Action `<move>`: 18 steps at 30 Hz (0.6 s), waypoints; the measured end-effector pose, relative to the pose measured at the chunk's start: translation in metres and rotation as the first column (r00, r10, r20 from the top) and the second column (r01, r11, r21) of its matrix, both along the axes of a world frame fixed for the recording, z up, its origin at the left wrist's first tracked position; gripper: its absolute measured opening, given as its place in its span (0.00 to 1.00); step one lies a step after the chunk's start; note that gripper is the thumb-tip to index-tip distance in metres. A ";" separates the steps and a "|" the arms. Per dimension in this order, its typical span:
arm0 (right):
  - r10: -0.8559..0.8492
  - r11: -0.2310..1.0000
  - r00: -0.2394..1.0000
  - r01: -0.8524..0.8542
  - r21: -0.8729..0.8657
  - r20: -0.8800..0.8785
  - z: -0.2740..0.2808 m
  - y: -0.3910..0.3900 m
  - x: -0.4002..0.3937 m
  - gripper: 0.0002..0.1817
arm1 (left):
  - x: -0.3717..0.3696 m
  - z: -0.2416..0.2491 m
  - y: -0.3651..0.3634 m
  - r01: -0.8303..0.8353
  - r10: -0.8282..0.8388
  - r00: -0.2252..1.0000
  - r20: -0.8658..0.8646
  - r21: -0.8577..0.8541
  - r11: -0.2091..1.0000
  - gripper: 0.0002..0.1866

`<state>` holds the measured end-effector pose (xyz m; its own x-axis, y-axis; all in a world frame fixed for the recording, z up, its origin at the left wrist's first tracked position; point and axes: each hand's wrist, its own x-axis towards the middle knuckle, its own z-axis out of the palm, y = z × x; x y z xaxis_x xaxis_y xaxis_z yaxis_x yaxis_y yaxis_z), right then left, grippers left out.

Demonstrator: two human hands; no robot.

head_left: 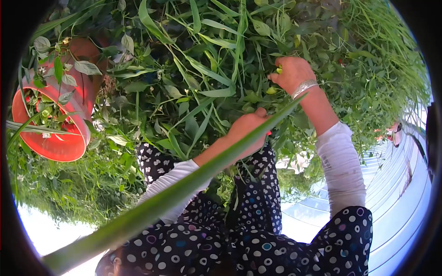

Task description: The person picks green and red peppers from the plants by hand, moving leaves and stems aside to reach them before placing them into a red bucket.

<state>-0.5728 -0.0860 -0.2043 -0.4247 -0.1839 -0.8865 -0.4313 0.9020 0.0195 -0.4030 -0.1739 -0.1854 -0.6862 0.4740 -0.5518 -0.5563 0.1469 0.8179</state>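
My right hand (pixel 297 74) reaches into the pepper plants (pixel 271 27), its fingers closed around a small yellow-green pepper (pixel 279 70). Just below those fingers another yellow-green pepper (pixel 271 90) shows among the leaves. Closer to my knees, my left hand (pixel 246 130) is curled, with a bit of a red pepper (pixel 269 133) showing at its lower edge. A long, blurred grass blade (pixel 184 191) crosses in front of this hand and hides part of it.
At the left a red bucket (pixel 50 149) lies tilted among the plants, with red peppers and leaves inside. Tall grass (pixel 207 73) grows through the foliage in front. White ribbed sheeting (pixel 386 184) lies at the right, with a small red item (pixel 394 133) near its far edge.
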 end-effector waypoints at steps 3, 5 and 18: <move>0.079 0.954 0.992 -0.104 0.280 0.100 -0.005 -0.001 -0.012 0.21 | -0.008 0.003 -0.005 0.042 -0.043 0.999 -0.031 -0.024 0.999 0.18; 0.097 0.920 0.982 -0.151 0.361 0.163 -0.007 -0.004 -0.008 0.21 | -0.008 0.005 -0.003 0.056 -0.057 0.998 -0.036 -0.013 0.998 0.17; -0.037 0.999 0.993 0.032 0.041 0.111 -0.001 0.023 -0.031 0.20 | -0.003 0.005 -0.007 -0.047 0.045 0.997 -0.060 -0.029 0.998 0.15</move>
